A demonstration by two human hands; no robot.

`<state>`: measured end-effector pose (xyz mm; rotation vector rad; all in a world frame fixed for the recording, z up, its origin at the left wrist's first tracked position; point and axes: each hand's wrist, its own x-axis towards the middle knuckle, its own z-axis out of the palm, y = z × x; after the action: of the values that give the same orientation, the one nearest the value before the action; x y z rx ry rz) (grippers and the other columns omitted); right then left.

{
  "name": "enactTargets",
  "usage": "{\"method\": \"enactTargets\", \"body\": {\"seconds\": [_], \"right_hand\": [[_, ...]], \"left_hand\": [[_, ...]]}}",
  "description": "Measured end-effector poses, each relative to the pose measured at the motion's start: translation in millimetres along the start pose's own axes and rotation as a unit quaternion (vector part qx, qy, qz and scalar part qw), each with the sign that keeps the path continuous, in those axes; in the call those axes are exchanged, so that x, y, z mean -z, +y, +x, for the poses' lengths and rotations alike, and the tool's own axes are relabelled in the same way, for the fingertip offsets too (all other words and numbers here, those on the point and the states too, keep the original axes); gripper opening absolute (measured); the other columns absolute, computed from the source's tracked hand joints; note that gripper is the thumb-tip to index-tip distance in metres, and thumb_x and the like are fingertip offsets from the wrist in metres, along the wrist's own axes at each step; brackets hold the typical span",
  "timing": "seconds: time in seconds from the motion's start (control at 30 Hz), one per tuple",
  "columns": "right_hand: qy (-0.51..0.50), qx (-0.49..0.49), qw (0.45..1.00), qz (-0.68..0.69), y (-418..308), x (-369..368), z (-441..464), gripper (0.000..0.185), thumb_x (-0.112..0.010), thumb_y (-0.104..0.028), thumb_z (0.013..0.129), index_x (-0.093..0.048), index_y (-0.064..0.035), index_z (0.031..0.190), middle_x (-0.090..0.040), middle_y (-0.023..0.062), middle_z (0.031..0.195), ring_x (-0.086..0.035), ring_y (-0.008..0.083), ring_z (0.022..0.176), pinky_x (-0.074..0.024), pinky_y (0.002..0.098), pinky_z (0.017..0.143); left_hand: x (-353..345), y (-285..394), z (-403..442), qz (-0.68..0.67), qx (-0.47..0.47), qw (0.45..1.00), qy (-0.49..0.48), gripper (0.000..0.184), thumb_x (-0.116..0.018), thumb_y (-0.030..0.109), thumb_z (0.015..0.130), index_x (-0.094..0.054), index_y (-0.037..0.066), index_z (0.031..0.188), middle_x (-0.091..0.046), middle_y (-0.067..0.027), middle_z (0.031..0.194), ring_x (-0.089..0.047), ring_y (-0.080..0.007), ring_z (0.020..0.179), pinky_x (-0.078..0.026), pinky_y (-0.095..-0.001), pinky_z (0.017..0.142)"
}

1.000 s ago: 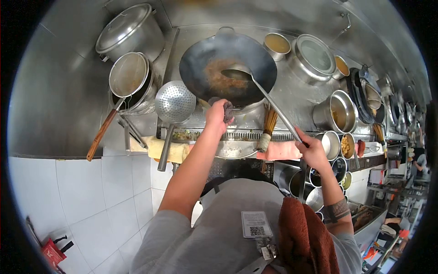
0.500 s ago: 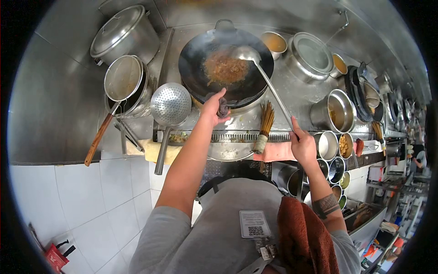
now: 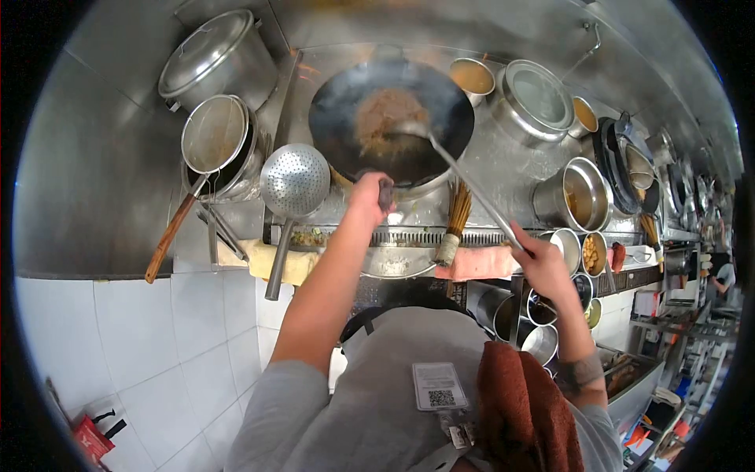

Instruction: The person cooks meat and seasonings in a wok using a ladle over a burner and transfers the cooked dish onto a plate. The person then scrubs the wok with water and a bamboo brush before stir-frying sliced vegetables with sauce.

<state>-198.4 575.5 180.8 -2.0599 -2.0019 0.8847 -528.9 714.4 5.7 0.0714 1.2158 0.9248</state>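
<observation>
Strands of brown food lie in a steaming black wok on the stove. My left hand is closed on a dark cloth at the wok's near rim; the part of the rim under the cloth is hidden. A long-handled metal ladle is gripped by my right hand. Its bowl rests among the food, blurred by motion and steam. Right of the wok's near side, a bamboo brush leans at the stove edge.
A perforated skimmer and a wooden-handled strainer over a pot lie left. Behind them stands a large lidded pot. Orange liquid fills a container beside the wok. A steel pot and several small containers stand right.
My right hand has moved right and slightly down, drawing the ladle's bowl nearer through the food. The fingers of my left hand have closed more around the cloth. The wok has shifted slightly.
</observation>
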Motion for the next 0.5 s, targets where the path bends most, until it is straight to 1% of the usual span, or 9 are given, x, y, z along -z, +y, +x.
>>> {"method": "enactTargets", "body": {"seconds": [0.03,0.1,0.17,0.23,0.3,0.33,0.4,0.43,0.5], "right_hand": [[-0.041,0.009,0.999,0.026,-3,21,-11,0.051,-0.066,-0.014,0.089,-0.059,-0.0154,0.14,-0.068,0.0273,0.095,-0.072,0.0358,0.087,-0.053,0.0407,0.081],[-0.084,0.024,0.995,0.048,-1,49,-27,0.05,-0.066,-0.01,0.088,-0.06,-0.0143,0.138,-0.067,0.0273,0.093,-0.071,0.0306,0.083,-0.0519,0.0371,0.082],[-0.123,-0.018,0.992,-0.019,-22,67,-12,0.048,-0.065,-0.013,0.088,-0.062,-0.0138,0.136,-0.065,0.0276,0.091,-0.068,0.0352,0.08,-0.0516,0.039,0.079],[-0.101,0.043,0.993,-0.045,-25,55,28,0.047,-0.064,-0.016,0.088,-0.063,-0.0141,0.134,-0.064,0.0278,0.087,-0.066,0.0407,0.078,-0.0513,0.0422,0.077],[-0.021,0.127,0.991,-0.028,8,7,78,0.048,-0.064,-0.018,0.089,-0.061,-0.0149,0.137,-0.063,0.0284,0.084,-0.064,0.0444,0.078,-0.0506,0.045,0.076],[-0.019,0.128,0.991,-0.027,12,-17,86,0.048,-0.064,-0.018,0.089,-0.061,-0.0149,0.137,-0.063,0.0284,0.084,-0.064,0.0444,0.078,-0.0506,0.045,0.076],[0.097,0.136,0.985,-0.044,9,-52,91,0.051,-0.064,-0.018,0.09,-0.058,-0.0161,0.14,-0.063,0.0287,0.084,-0.063,0.0459,0.079,-0.0501,0.0463,0.074],[0.098,0.136,0.985,-0.044,9,-55,81,0.051,-0.064,-0.018,0.09,-0.058,-0.0161,0.14,-0.063,0.0287,0.084,-0.063,0.0459,0.079,-0.0501,0.0463,0.074],[0.095,0.093,0.991,0.002,14,-63,41,0.052,-0.065,-0.017,0.09,-0.056,-0.0172,0.142,-0.063,0.029,0.084,-0.063,0.0465,0.081,-0.0507,0.0461,0.073]], "left_hand": [[-2,0,-27,0.003,-0.002,1.0,-0.001,0.013,-0.068,0.018,0.079,-0.059,0.009,0.078,-0.058,-0.0098,0.076,-0.057,-0.0241,0.063,-0.049,-0.0389,0.056],[-4,-2,-85,-0.005,0.064,0.997,0.034,0.012,-0.068,0.019,0.079,-0.059,0.011,0.079,-0.055,-0.0073,0.074,-0.055,-0.023,0.062,-0.049,-0.0385,0.055],[0,7,-86,-0.002,0.074,0.996,0.046,0.012,-0.068,0.019,0.08,-0.059,0.011,0.079,-0.055,-0.0063,0.073,-0.054,-0.0226,0.062,-0.049,-0.0386,0.055],[-7,18,-71,-0.006,0.075,0.996,0.046,0.012,-0.067,0.02,0.08,-0.059,0.011,0.079,-0.054,-0.0054,0.073,-0.054,-0.0223,0.061,-0.049,-0.0387,0.055],[-1,11,-36,0.0,0.025,0.998,0.055,0.012,-0.067,0.019,0.081,-0.059,0.011,0.079,-0.055,-0.0046,0.072,-0.054,-0.0222,0.061,-0.05,-0.0382,0.055],[10,1,-21,0.015,0.011,1.0,0.025,0.009,-0.067,0.018,0.082,-0.061,0.012,0.08,-0.057,-0.0044,0.071,-0.056,-0.0216,0.06,-0.05,-0.038,0.055],[26,-31,-16,0.031,-0.016,0.999,0.022,0.009,-0.068,0.018,0.081,-0.062,0.012,0.081,-0.057,-0.004,0.071,-0.057,-0.0207,0.06,-0.05,-0.0378,0.054],[35,-47,-20,0.046,-0.043,0.998,0.019,0.008,-0.069,0.018,0.081,-0.063,0.013,0.082,-0.058,-0.0035,0.071,-0.058,-0.0198,0.06,-0.05,-0.0376,0.054],[72,-81,-44,0.053,-0.063,0.997,0.0,0.009,-0.071,0.019,0.08,-0.064,0.014,0.084,-0.06,-0.0023,0.074,-0.06,-0.0176,0.063,-0.05,-0.0374,0.054]]}}
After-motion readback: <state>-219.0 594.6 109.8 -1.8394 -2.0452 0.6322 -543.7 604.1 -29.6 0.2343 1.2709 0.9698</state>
